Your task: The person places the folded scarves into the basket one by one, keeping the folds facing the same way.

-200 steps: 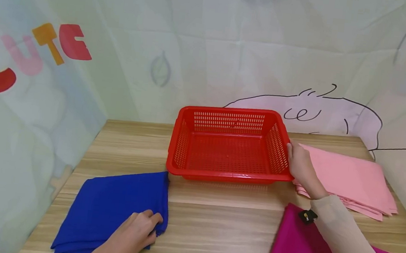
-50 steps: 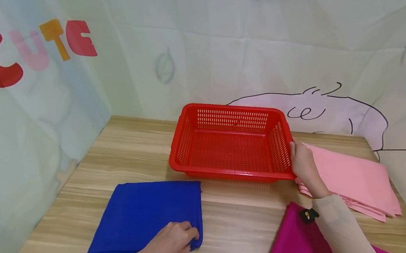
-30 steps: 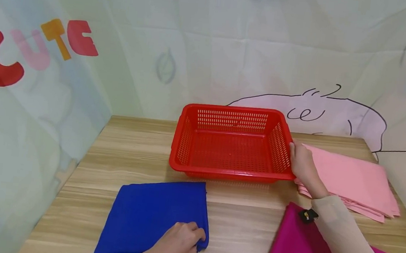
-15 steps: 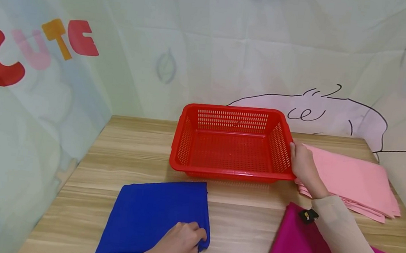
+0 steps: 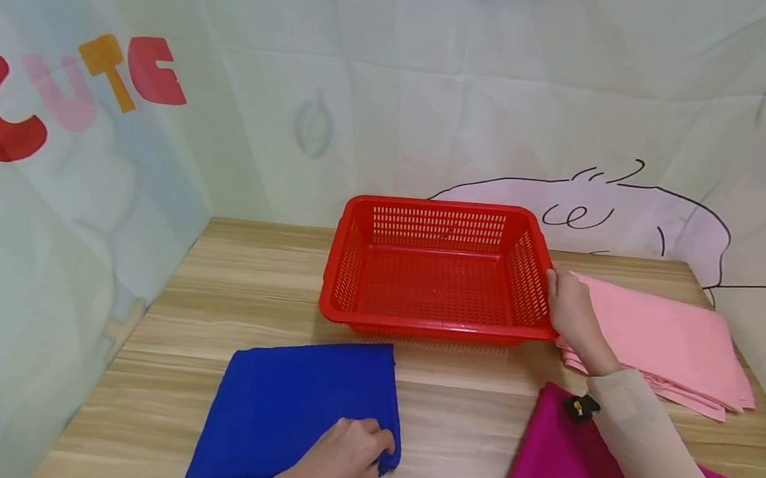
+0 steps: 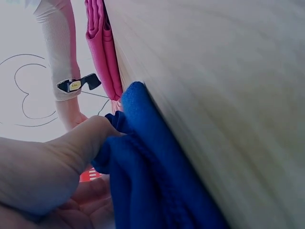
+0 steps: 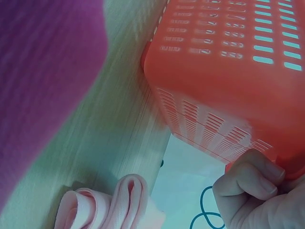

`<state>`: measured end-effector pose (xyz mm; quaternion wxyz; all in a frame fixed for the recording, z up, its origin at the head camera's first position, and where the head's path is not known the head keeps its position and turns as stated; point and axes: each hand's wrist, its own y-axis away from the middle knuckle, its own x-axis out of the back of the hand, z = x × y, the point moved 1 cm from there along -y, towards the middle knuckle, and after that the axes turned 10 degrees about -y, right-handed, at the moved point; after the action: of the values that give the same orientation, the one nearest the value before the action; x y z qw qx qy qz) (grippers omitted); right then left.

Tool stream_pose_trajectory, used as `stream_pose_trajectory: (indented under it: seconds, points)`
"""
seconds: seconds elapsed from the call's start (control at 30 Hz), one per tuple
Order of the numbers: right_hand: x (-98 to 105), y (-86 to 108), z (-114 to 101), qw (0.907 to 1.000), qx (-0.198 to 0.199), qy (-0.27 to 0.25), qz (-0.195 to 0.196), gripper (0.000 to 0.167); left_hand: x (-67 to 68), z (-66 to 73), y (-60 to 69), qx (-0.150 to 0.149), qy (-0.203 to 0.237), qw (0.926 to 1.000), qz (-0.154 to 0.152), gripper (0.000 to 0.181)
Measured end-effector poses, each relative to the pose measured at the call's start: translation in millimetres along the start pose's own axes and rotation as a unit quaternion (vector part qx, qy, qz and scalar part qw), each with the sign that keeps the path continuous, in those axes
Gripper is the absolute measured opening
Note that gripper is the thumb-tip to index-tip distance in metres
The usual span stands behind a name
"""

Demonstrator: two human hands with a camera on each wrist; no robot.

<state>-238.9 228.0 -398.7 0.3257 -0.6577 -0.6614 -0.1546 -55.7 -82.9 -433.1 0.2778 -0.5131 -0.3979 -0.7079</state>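
A folded blue cloth (image 5: 296, 397) lies flat at the front left of the table. My left hand (image 5: 339, 456) pinches its right edge; in the left wrist view the thumb presses on the layered blue fold (image 6: 152, 162). Behind it sits a red plastic basket (image 5: 430, 324) with slotted walls and nothing inside. At the basket's right rim is my right hand (image 5: 570, 309), its fingers curled under the rim in the right wrist view, where the basket's outer wall (image 7: 205, 71) fills the upper right.
A folded pink cloth (image 5: 667, 339) lies right of the basket. Nearer the front, a folded magenta cloth (image 5: 568, 477) is partly covered by the right sleeve (image 5: 662, 447). The wooden table (image 5: 461, 426) meets a printed fabric wall (image 5: 397, 100) at the back.
Over the earlier frames the blue cloth has slid right with my left hand, closer to below the basket, barely moving in the last second. The right hand stays on the basket.
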Motion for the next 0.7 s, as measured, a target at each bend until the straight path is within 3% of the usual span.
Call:
stream_pose_trajectory:
  seconds: [0.7]
  points:
    - [0.2, -0.2, -0.8, 1.0, -0.001, 0.004, 0.0, 0.042, 1.0, 8.1, -4.2, -0.017, 0.01, 0.9998, 0.004, 0.017]
